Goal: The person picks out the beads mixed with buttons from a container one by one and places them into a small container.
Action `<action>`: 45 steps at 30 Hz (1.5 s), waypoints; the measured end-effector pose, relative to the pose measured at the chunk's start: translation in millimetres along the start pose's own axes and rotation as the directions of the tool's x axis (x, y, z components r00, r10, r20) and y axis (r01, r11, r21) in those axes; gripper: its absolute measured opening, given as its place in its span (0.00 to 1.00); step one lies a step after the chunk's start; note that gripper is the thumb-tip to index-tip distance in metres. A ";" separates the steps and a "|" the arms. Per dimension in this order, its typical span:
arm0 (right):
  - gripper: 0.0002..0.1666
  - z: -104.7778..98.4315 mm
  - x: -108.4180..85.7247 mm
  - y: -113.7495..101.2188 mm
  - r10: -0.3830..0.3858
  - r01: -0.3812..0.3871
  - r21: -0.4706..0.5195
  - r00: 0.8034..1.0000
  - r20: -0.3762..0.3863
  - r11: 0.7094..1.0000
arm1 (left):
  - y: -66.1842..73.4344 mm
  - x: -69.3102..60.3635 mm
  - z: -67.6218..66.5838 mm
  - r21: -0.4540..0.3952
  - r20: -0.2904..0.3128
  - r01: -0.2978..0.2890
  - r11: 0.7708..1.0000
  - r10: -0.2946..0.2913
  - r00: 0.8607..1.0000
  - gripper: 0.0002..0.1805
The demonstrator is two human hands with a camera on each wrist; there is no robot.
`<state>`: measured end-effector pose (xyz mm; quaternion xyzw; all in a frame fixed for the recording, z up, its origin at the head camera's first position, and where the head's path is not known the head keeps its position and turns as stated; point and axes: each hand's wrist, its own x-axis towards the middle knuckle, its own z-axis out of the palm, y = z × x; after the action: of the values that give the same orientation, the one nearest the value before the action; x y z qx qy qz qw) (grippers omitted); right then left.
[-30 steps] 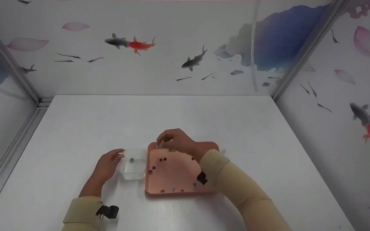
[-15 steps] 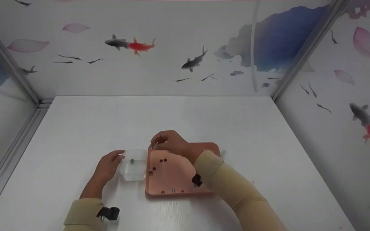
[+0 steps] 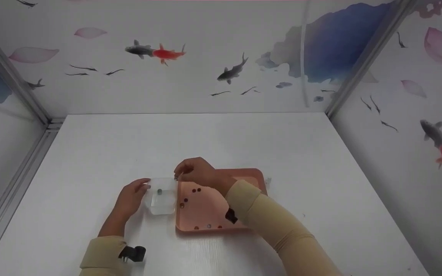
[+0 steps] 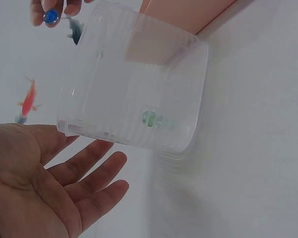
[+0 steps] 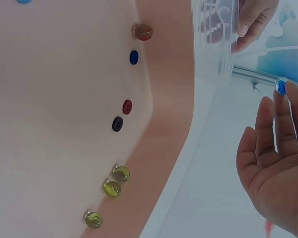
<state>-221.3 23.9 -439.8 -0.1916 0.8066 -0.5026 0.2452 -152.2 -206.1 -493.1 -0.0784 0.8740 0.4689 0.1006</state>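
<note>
My left hand rests its fingers, mostly straight, against the outer side of a clear plastic container. A single greenish marble lies inside that container. My right hand pinches a blue glass marble between thumb and fingertips, over the boundary between container and tray at their far corners. The orange-pink tray stands right beside the container. On it lie a blue button, a red button, a dark button, a reddish-brown marble and several yellow-green marbles.
More small pieces lie along the tray's near edge, among them a pale marble. Part of the tray is hidden under my right forearm. Patterned panels enclose the white table at the back and sides.
My right hand has moved left with the blue marble, from above the tray's far left corner to the container's far right corner. My left hand and the container stay nearly in place.
</note>
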 end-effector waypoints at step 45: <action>0.09 31.1 8.7 -8.2 -0.072 0.116 -0.321 0.987 0.146 0.940 | 0.5 1.5 -2.1 0.006 0.020 0.000 1.000 0.000 1.000 0.23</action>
<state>-209.5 -6.7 -445.8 -0.3009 0.8510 -0.3585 0.2381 -153.9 -207.6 -491.9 -0.0734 0.8743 0.4671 0.1097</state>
